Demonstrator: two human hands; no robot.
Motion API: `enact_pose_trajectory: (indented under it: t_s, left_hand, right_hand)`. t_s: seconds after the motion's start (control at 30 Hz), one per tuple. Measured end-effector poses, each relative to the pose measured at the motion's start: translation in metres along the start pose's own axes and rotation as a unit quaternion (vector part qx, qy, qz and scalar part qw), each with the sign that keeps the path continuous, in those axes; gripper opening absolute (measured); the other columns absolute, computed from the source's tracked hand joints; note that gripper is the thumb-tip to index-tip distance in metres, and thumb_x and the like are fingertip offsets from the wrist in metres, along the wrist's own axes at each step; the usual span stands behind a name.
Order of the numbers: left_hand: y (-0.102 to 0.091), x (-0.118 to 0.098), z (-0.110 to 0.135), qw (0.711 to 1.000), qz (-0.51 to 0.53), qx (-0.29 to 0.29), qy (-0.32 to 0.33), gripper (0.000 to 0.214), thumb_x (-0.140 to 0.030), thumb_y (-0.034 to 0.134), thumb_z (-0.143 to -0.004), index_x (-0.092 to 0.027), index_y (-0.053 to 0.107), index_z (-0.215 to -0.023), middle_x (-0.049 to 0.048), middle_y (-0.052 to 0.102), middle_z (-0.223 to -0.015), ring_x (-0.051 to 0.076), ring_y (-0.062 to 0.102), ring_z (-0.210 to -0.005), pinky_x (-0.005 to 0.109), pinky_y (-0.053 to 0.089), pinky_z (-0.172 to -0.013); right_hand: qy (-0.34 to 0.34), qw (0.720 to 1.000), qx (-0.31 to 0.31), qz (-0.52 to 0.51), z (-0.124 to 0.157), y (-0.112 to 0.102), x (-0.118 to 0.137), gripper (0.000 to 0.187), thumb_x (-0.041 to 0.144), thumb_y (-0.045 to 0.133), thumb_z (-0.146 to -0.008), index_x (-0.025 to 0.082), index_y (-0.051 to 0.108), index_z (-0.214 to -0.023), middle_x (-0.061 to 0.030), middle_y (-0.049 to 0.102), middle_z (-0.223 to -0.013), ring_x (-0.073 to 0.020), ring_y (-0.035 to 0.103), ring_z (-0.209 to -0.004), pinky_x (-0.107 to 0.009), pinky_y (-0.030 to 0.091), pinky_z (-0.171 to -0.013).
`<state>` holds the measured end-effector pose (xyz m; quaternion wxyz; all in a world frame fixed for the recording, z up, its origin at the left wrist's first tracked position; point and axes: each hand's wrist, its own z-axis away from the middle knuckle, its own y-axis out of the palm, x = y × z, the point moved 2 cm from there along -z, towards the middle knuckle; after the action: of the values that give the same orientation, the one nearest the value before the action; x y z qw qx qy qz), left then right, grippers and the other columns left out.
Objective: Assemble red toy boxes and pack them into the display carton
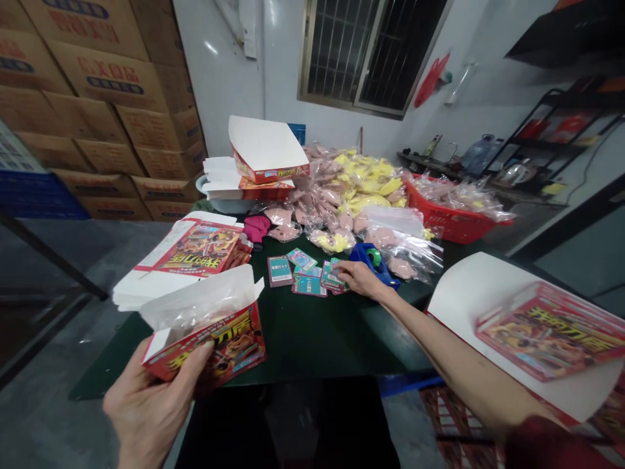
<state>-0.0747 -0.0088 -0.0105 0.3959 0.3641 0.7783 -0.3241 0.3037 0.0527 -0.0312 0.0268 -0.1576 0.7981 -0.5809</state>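
My left hand (151, 397) grips a red printed carton (215, 342) at the near left; its top flap is open and a clear plastic bag sticks out of it. My right hand (359, 279) reaches across the dark green table (312, 339) and its fingers rest on a loose spread of small teal and pink cards (310, 273). Just behind that hand sits a blue tape dispenser (374, 260). Whether the fingers have pinched a card I cannot make out.
A stack of flat red cartons (188, 257) lies at left, and more folded cartons (266, 163) stand behind. Bagged pink and yellow toys (351, 182) are heaped at the back, beside a red basket (452, 221). Another flat carton (541, 332) lies at right. Cardboard boxes (97, 98) line the left wall.
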Motion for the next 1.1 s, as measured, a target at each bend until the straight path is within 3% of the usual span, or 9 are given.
enact_pose_trajectory:
  t_s: [0.1,0.2,0.3,0.4,0.47,0.6,0.77,0.97,1.1]
  left_hand:
    - [0.001,0.000,0.001,1.000,-0.004,-0.008,0.004,0.038,-0.041,0.077,-0.053,-0.015,0.069,-0.079,-0.0029,0.065,-0.058,0.012,0.057,-0.049,0.020,0.050,-0.050]
    - [0.001,0.001,0.004,1.000,-0.019,-0.012,0.017,0.034,-0.040,0.074,-0.057,-0.017,0.068,-0.081,-0.0030,0.066,-0.060,0.013,0.057,-0.050,0.021,0.050,-0.050]
    - [0.001,0.003,0.005,0.999,-0.023,-0.012,0.024,0.034,-0.040,0.074,-0.058,-0.017,0.068,-0.082,-0.0024,0.067,-0.063,0.013,0.058,-0.052,0.021,0.049,-0.051]
    - [0.000,0.004,0.005,0.999,-0.021,-0.015,0.025,0.035,-0.041,0.074,-0.059,-0.017,0.067,-0.083,-0.0021,0.067,-0.063,0.013,0.058,-0.053,0.021,0.050,-0.051]
    - [0.001,0.003,0.005,0.999,-0.021,-0.016,0.028,0.035,-0.041,0.073,-0.059,-0.017,0.067,-0.084,-0.0022,0.067,-0.063,0.013,0.059,-0.052,0.021,0.050,-0.051]
    - [0.003,0.003,0.005,0.999,-0.009,-0.013,0.036,0.034,-0.039,0.073,-0.060,-0.016,0.067,-0.084,-0.0027,0.067,-0.063,0.013,0.059,-0.051,0.021,0.051,-0.051]
    - [0.001,0.009,0.007,0.999,-0.004,-0.010,0.034,0.034,-0.037,0.074,-0.061,-0.016,0.068,-0.087,-0.0017,0.069,-0.067,0.013,0.060,-0.053,0.020,0.051,-0.052]
    - [-0.001,0.007,0.007,0.999,-0.022,0.001,0.033,0.032,-0.037,0.074,-0.060,-0.018,0.068,-0.085,-0.0021,0.068,-0.064,0.014,0.060,-0.051,0.021,0.051,-0.050]
    - [0.000,0.006,0.007,0.999,-0.021,-0.009,0.027,0.032,-0.037,0.073,-0.060,-0.018,0.068,-0.085,-0.0022,0.069,-0.064,0.014,0.061,-0.052,0.021,0.052,-0.051]
  right_hand:
    - [0.034,0.996,-0.072,0.033,0.000,-0.002,0.007,0.024,0.010,0.043,-0.086,0.017,0.058,-0.103,-0.0023,0.064,-0.079,-0.0155,0.057,-0.071,-0.023,0.037,-0.060]
    - [0.060,0.984,-0.146,0.081,-0.008,-0.016,0.008,0.026,0.006,0.036,-0.086,0.015,0.060,-0.094,-0.0090,0.061,-0.084,-0.0205,0.055,-0.082,-0.027,0.036,-0.065]
    - [0.052,0.974,-0.182,0.122,-0.021,-0.040,0.008,0.030,0.005,0.034,-0.087,0.014,0.062,-0.089,-0.0121,0.058,-0.087,-0.0233,0.051,-0.088,-0.030,0.036,-0.070]
    - [-0.004,0.975,-0.165,0.148,-0.031,-0.054,0.016,0.029,0.008,0.034,-0.089,0.013,0.062,-0.094,-0.0134,0.058,-0.095,-0.0232,0.049,-0.091,-0.032,0.037,-0.076]
    - [-0.050,0.977,-0.134,0.157,-0.036,-0.051,0.025,0.028,0.010,0.036,-0.090,0.013,0.062,-0.096,-0.0127,0.058,-0.099,-0.0218,0.049,-0.092,-0.031,0.038,-0.078]
    - [-0.107,0.977,-0.072,0.170,-0.048,-0.020,0.040,0.022,0.016,0.043,-0.090,0.014,0.064,-0.087,-0.0109,0.059,-0.093,-0.0204,0.049,-0.088,-0.030,0.039,-0.075]
    - [-0.109,0.978,-0.038,0.171,-0.068,0.007,0.040,0.017,0.026,0.057,-0.085,0.013,0.065,-0.079,-0.0111,0.057,-0.086,-0.0212,0.048,-0.083,-0.030,0.039,-0.069]
    - [-0.111,0.980,-0.048,0.161,-0.067,-0.009,0.033,0.031,0.011,0.034,-0.092,0.013,0.065,-0.090,-0.0124,0.057,-0.093,-0.0217,0.046,-0.088,-0.032,0.038,-0.073]
    - [-0.140,0.979,-0.042,0.142,-0.065,-0.014,0.051,0.030,0.015,0.034,-0.094,0.012,0.063,-0.098,-0.0133,0.056,-0.096,-0.0225,0.045,-0.090,-0.034,0.038,-0.077]
